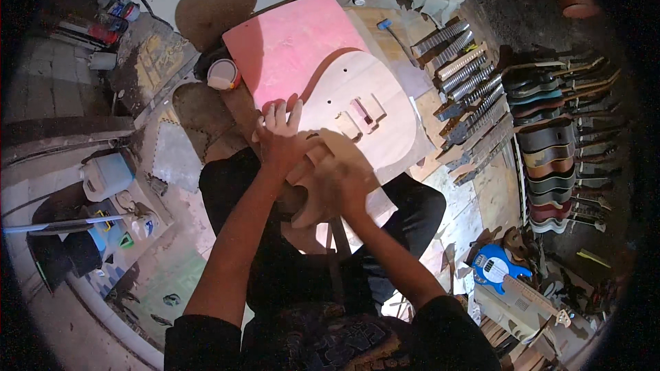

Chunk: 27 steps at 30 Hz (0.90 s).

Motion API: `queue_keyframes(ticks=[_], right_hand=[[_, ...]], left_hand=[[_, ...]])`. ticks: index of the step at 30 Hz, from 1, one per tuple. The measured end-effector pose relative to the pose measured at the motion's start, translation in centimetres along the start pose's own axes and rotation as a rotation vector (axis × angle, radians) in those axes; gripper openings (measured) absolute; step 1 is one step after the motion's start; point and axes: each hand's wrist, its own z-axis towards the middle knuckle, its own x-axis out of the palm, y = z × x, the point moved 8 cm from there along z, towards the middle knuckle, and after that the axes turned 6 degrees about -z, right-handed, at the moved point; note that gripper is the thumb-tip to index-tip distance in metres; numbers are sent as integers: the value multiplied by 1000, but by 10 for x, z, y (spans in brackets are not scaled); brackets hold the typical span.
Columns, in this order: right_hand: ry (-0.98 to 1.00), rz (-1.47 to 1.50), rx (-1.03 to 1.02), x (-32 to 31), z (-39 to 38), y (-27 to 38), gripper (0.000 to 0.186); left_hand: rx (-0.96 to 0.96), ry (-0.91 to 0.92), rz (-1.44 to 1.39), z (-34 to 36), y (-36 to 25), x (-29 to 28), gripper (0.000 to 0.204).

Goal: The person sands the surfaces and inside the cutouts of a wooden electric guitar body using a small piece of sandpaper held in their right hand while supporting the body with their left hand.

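Observation:
A pale, unpainted wooden guitar body (395,124) with routed cavities and small holes lies in front of me, partly over a pink board (295,38). My left hand (280,139) rests at the left edge of the body, its fingers stretched out and slightly apart. Over the shaded near part of the body is my right hand (342,185), smeared by motion. Its fingers cannot be made out, nor whether anything is in them. Both forearms reach up from below, and shadow covers the wood beneath the hands.
An open round can (223,74) stands left of the pink board. Several fretted necks (467,82) lie to the right, near a blue-headed hammer (385,25). Farther right hang several guitars (550,158). At lower right is a blue guitar (496,268); a pale jug (108,175) stands left.

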Motion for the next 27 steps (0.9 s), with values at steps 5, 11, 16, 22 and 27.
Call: queue_keyframes(ticks=[5, 11, 16, 22, 27], right_hand=[[-117, -252, 143, -10, 48, -103, 41], [-192, 1062, 901, -62, 79, -41, 38], [115, -79, 71, -8, -10, 31, 37], [-252, 295, 178, -144, 81, -49, 37], [60, -158, 386, 9, 12, -62, 37]], left_hand=[[38, -3, 83, 6, -10, -6, 95], [35, -35, 109, -3, 7, -5, 96], [56, -42, -3, 8, -13, 2, 97], [13, 4, -27, 6, -8, 1, 99], [-32, 95, 2, 5, -9, 14, 102]])
